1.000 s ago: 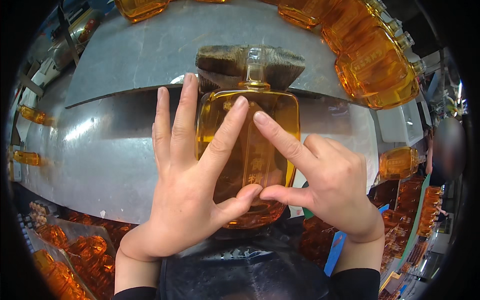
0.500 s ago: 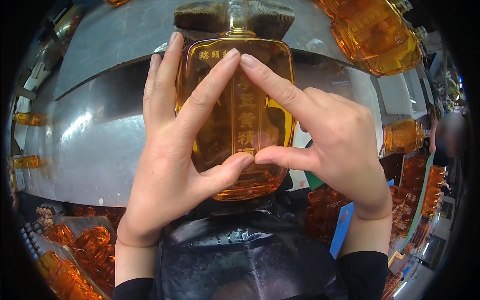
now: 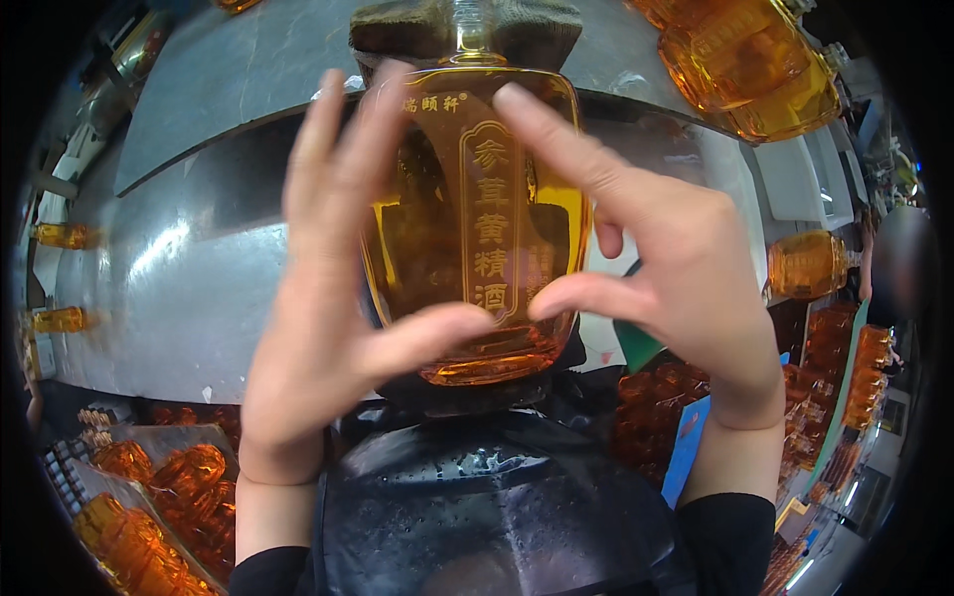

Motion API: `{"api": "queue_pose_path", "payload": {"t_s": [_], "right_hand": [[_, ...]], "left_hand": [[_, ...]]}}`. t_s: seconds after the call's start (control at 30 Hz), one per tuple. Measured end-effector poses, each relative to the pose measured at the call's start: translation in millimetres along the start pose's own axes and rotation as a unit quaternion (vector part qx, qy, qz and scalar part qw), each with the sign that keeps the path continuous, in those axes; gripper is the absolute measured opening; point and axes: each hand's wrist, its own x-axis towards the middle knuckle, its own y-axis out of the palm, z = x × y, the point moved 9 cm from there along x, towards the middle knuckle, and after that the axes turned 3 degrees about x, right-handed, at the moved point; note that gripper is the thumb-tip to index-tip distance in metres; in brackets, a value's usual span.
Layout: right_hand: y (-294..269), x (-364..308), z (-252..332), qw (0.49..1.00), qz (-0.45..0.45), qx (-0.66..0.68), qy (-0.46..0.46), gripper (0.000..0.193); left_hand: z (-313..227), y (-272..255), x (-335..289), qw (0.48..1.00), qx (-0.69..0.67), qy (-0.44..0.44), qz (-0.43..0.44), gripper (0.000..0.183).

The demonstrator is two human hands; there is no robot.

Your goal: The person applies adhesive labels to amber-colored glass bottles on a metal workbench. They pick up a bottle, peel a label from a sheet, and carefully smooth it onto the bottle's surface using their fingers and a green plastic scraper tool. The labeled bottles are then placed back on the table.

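Observation:
A broad, flat glass bottle (image 3: 417, 238) of amber liquid, with gold lettering down its front, lies before me. Its clear neck points away and rests in a notched dark support (image 3: 397, 38). Over its left side hovers my left hand (image 3: 333, 258), blurred by motion, fingers stretched and thumb reaching toward the bottle's lower middle. My right hand (image 3: 666, 258) is over the right side, index finger and thumb spread apart, the other fingers curled. Neither hand holds anything. Whether any fingertip touches the glass, I cannot tell.
More amber bottles lie at the upper right (image 3: 745, 79) and right (image 3: 803, 265). Crated bottles (image 3: 184, 487) stand at lower left, others (image 3: 656, 427) at lower right. The grey metal table (image 3: 179, 298) spreads leftward. A dark wet apron (image 3: 497, 507) covers my front. A blurred person (image 3: 904, 263) is far right.
My hands have drawn apart from a triangle with fingertips and thumbs nearly meeting. The left moved leftward, the right slightly right, uncovering more of the bottle's lettering.

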Motion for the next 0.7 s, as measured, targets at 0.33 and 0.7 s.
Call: {"api": "queue_pose_path", "payload": {"t_s": [0.33, 0.7], "right_hand": [[-29.6, -24.1, -34.3, 0.978, -0.121, 0.128, 0.111, 0.045], [5.5, -5.2, 18.8, 0.989, -0.048, -0.138, -0.038, 0.074]], "left_hand": [[37.4, -36.9, -19.5, 0.993, -0.038, -0.078, -0.08, 0.058], [-13.2, 4.5, -2.8, 0.997, 0.082, -0.013, 0.003, 0.069]]}}
